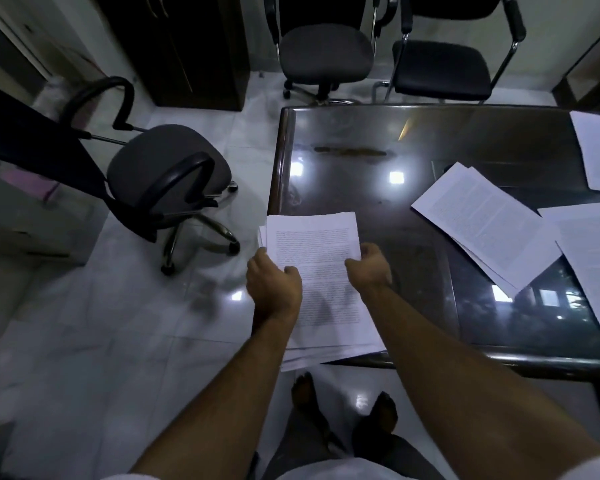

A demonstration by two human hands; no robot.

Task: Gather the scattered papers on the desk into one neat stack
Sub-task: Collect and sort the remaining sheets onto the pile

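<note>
**At the worktop's near-left corner, both hands on one stack**

Left hand (pixel 272 284) and right hand (pixel 369 266) each grip a side of the paper stack (pixel 317 258), which overhangs the dark glass worktop (pixel 361 174). Loose sheets (pixel 485 223) lie well apart to the right; more papers (pixel 596 150) sit beyond.

Desk (pixel 361 140): dark, glossy top, mirrors ceiling lights. Stack (pixel 321 271) on desk's near-left corner: matt white printed paper. Loose sheets (pixel 482 223) toward desk's right: same paper. Floor (pixel 84 341) left of desk: pale polished tile. Swivel chair (pixel 167 168) left of desk: matt cloth seat, shiny metal base.
</note>
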